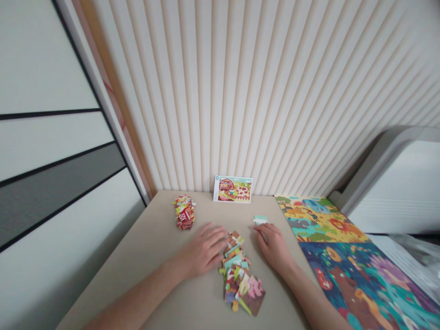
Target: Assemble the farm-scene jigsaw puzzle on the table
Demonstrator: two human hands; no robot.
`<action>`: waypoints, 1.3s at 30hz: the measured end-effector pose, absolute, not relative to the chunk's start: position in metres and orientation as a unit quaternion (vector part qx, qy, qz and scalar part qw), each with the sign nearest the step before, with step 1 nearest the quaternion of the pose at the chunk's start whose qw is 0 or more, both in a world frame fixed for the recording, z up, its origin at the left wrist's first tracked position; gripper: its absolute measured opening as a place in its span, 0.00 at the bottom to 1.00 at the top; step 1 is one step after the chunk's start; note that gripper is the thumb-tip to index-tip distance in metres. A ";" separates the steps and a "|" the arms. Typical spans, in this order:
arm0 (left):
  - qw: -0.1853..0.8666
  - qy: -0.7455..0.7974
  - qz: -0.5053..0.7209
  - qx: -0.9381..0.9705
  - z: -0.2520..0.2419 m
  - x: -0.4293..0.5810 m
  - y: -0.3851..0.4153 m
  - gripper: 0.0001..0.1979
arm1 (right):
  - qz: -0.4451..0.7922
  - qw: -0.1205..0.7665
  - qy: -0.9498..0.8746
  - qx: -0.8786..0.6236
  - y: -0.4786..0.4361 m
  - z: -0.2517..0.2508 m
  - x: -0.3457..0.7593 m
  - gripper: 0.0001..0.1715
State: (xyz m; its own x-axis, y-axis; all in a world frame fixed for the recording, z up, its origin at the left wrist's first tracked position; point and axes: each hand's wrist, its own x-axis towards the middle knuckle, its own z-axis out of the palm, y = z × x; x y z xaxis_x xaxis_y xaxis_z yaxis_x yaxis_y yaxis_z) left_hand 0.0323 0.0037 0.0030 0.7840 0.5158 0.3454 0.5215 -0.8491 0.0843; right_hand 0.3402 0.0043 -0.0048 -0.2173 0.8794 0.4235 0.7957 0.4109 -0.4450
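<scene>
**What surrounds my tabletop**

My flat beige tabletop (137, 238) meets a cream pleated wall (261, 101). On my left stands a white-and-grey panelled screen (58, 183). On my right lies a large board printed with bright animals (347, 270), beside a white object with a rounded grey rim (395, 183).

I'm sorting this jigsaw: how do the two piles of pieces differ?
The far pile is smaller and tightly stacked, showing red barn pieces; the near pile is larger, more spread out, with pink and green. The near pile lies between the left hand and right hand; the far pile sits apart. Both lie on the table.
</scene>
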 end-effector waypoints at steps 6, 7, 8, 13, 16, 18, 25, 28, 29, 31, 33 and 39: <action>-0.112 -0.220 -0.166 -0.955 0.000 0.032 0.005 0.24 | 0.150 0.312 -0.812 -0.470 -0.004 -0.004 0.324 0.15; -0.121 -0.221 -0.170 -0.953 0.000 0.030 0.006 0.23 | 0.154 0.305 -0.818 -0.464 -0.005 -0.004 0.323 0.15; -0.129 -0.222 -0.175 -0.951 0.000 0.029 0.006 0.23 | 0.154 0.297 -0.823 -0.459 -0.006 -0.004 0.323 0.15; -0.154 -0.236 -0.199 -0.938 -0.001 0.029 0.006 0.16 | 0.142 0.266 -0.836 -0.458 -0.008 -0.001 0.322 0.14; -0.163 -0.250 -0.206 -0.932 0.001 0.030 0.004 0.11 | 0.143 0.260 -0.838 -0.458 -0.009 0.000 0.322 0.14; -0.167 -0.262 -0.211 -0.927 0.001 0.030 0.003 0.09 | 0.142 0.255 -0.838 -0.460 -0.009 -0.001 0.322 0.15; -0.181 -0.276 -0.212 -0.920 -0.005 0.028 0.004 0.09 | 0.169 0.238 -0.836 -0.465 -0.009 0.004 0.327 0.18; -0.174 -0.274 -0.210 -0.922 -0.005 0.028 0.005 0.11 | 0.225 0.210 -0.841 -0.446 -0.016 0.022 0.334 0.33; -0.170 -0.274 -0.210 -0.923 -0.005 0.029 0.005 0.13 | 0.248 0.189 -0.847 -0.431 -0.020 0.030 0.334 0.43; -0.162 -0.275 -0.213 -0.924 -0.002 0.030 0.004 0.16 | 0.288 0.133 -0.862 -0.396 -0.030 0.043 0.331 0.58; -0.154 -0.277 -0.218 -0.923 0.001 0.031 0.003 0.19 | 0.309 0.070 -0.881 -0.352 -0.041 0.048 0.321 0.65; -0.122 -0.314 -0.235 -0.912 0.005 0.033 0.002 0.23 | 0.269 0.065 -0.903 -0.328 -0.057 0.032 0.290 0.62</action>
